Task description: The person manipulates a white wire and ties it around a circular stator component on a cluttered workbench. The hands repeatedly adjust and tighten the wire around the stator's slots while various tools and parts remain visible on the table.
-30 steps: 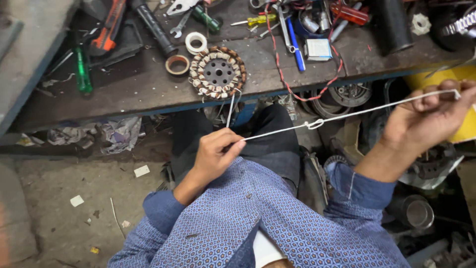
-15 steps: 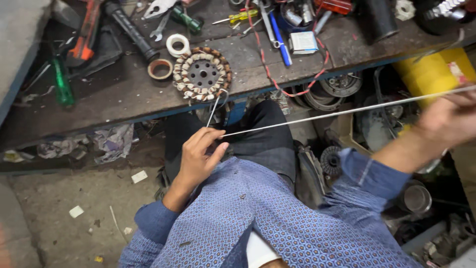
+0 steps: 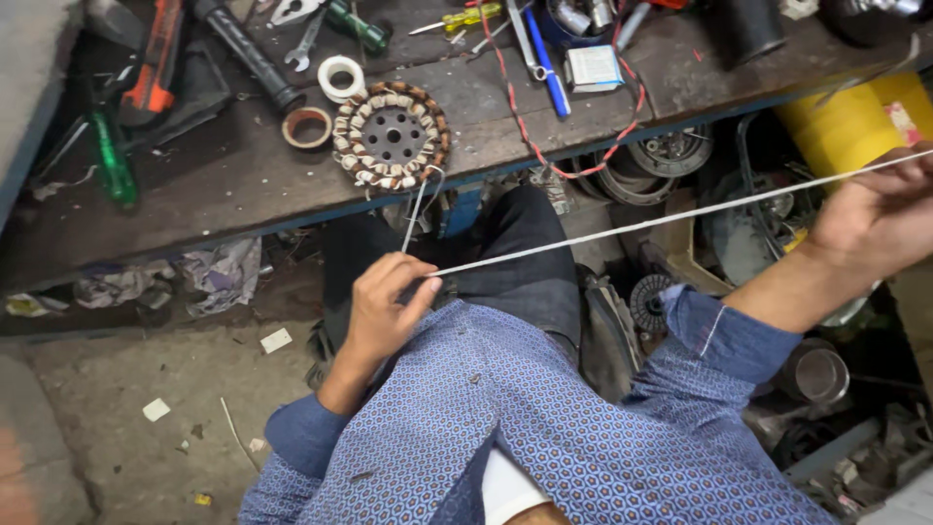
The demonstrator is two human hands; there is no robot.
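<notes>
My left hand (image 3: 382,307) pinches a thin white cord (image 3: 622,229) near my lap. The cord runs taut up and to the right to my right hand (image 3: 880,216), which grips its far end at the frame's right edge. A second strand rises from my left hand to a round wound stator (image 3: 391,134) that lies on the front of the dark workbench (image 3: 204,194). Both sleeves are blue patterned cloth.
On the bench lie tape rolls (image 3: 340,78), screwdrivers, a blue pen (image 3: 547,66), a small box (image 3: 593,68) and a red-and-black twisted wire (image 3: 544,146). A yellow can (image 3: 846,122) and metal motor parts sit under the bench at right. Paper scraps litter the floor at left.
My right hand has pulled farther right and up, drawing the cord longer and tighter. My left hand stayed at my lap. The view shifted slightly.
</notes>
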